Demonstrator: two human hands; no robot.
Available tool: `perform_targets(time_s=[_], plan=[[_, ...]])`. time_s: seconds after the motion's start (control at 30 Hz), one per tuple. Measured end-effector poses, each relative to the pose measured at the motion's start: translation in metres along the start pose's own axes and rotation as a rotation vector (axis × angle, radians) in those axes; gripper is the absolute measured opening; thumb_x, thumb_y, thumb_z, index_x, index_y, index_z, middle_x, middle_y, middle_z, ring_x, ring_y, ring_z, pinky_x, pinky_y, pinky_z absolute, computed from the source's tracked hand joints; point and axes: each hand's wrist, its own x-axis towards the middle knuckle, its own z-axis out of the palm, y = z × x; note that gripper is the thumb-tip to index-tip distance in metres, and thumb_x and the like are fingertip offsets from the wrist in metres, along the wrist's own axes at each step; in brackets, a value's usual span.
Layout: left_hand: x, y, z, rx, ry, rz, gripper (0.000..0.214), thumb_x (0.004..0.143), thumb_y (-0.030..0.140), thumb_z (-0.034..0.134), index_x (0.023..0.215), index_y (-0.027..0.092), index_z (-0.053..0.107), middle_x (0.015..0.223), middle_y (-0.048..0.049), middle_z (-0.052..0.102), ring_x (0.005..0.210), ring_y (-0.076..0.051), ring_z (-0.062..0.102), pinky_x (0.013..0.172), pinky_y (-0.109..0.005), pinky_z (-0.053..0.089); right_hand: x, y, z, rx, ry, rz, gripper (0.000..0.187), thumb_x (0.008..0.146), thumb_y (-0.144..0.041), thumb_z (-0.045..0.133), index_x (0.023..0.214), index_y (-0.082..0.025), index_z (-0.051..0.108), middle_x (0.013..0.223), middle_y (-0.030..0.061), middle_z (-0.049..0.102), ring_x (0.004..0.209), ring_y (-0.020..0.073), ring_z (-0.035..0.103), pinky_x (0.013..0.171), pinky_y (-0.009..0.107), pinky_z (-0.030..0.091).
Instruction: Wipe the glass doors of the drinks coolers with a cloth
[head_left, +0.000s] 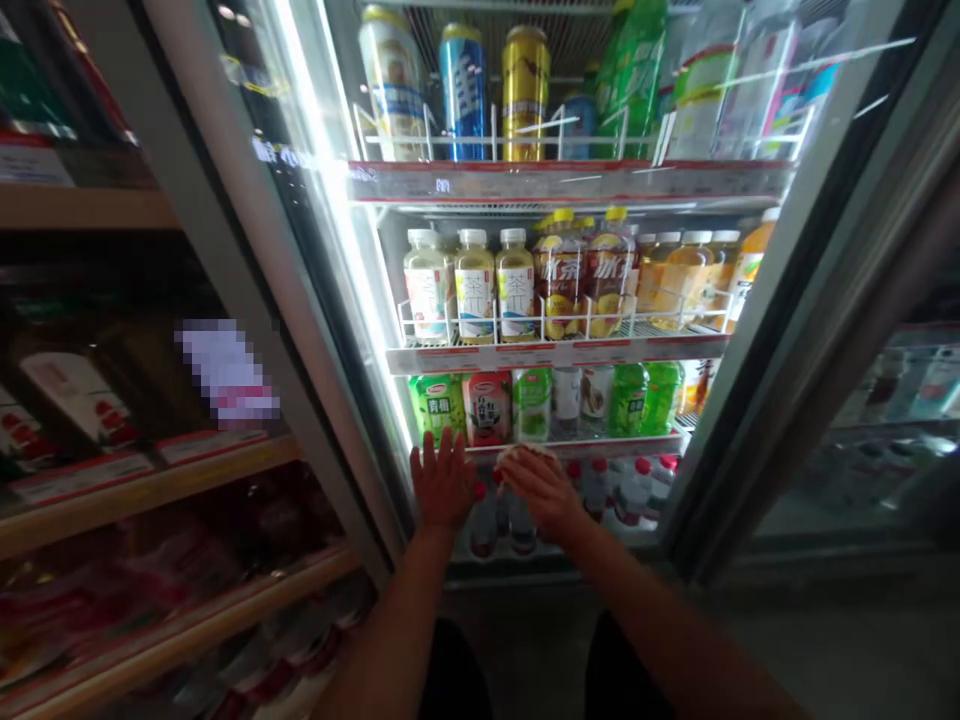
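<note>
My left hand (442,488) is open, its fingers stretched upward in front of the lower shelf edge, nearest to a green drink bottle (439,407). My right hand (541,492) is closed at the same shelf edge (622,446), with its fingers bent over what looks like a pale cloth (538,453). Most of that cloth is hidden by the fingers. Just above the hands stand a red drink bottle (487,408) and a light green bottle (533,404). Red-capped clear bottles (634,488) are on the bottom level, partly behind my hands.
The lit fridge has a glass door frame on the left (300,250). Tea bottles (475,285) fill the middle shelf behind a wire rail; cans (525,90) and large bottles stand on top. Wooden shelves (150,480) with goods are at left, another fridge (885,420) at right.
</note>
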Motion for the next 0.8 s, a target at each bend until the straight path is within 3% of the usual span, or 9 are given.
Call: perform_targets(time_s=[0.07, 0.23, 0.43, 0.63, 0.8], plan=[[0.001, -0.001, 0.0, 0.014, 0.007, 0.013, 0.057, 0.101, 0.027, 0.049, 0.156, 0.018, 0.04, 0.155, -0.015, 0.047, 0.157, -0.027, 0.015, 0.128, -0.05, 0.015, -0.008, 0.004, -0.007, 0.021, -0.031, -0.011, 0.045, 0.101, -0.009, 0.043, 0.142, -0.018, 0.058, 0.134, 0.0038, 0.068, 0.144, 0.0149, 0.046, 0.127, 0.037, 0.034], [0.001, -0.003, 0.004, -0.024, 0.025, 0.031, 0.065, 0.099, 0.025, 0.051, 0.16, 0.016, 0.031, 0.159, -0.0178, 0.04, 0.157, -0.028, 0.012, 0.128, -0.051, 0.012, -0.028, 0.022, -0.028, -0.079, 0.079, 0.15, 0.049, 0.097, -0.002, 0.044, 0.143, -0.013, 0.057, 0.138, 0.0091, 0.065, 0.152, 0.0198, 0.033, 0.128, 0.044, 0.029], [-0.01, -0.008, 0.012, -0.107, -0.014, -0.05, 0.057, 0.1, 0.031, 0.05, 0.155, 0.018, 0.041, 0.155, -0.0193, 0.045, 0.157, -0.031, 0.014, 0.125, -0.06, 0.01, -0.058, 0.032, -0.044, 0.001, -0.14, 0.004, 0.042, 0.102, -0.009, 0.042, 0.14, -0.015, 0.06, 0.134, 0.0045, 0.068, 0.146, 0.014, 0.043, 0.128, 0.036, 0.031], [-0.019, -0.013, 0.016, -0.027, -0.08, -0.11, 0.057, 0.102, 0.043, 0.042, 0.153, 0.017, 0.044, 0.156, -0.0192, 0.044, 0.158, -0.033, 0.009, 0.124, -0.063, 0.011, -0.075, 0.058, -0.06, -0.17, 0.21, 0.329, 0.052, 0.098, -0.008, 0.051, 0.147, -0.025, 0.054, 0.144, 0.0085, 0.061, 0.15, 0.0266, 0.038, 0.122, 0.055, 0.04], [-0.019, -0.015, 0.016, -0.034, -0.116, -0.115, 0.059, 0.1, 0.04, 0.044, 0.153, 0.014, 0.043, 0.155, -0.0229, 0.043, 0.157, -0.035, 0.011, 0.124, -0.064, 0.008, -0.091, 0.063, -0.065, -0.156, 0.143, 0.335, 0.058, 0.099, -0.006, 0.047, 0.152, -0.029, 0.048, 0.148, 0.0063, 0.057, 0.151, 0.025, 0.035, 0.124, 0.052, 0.038]])
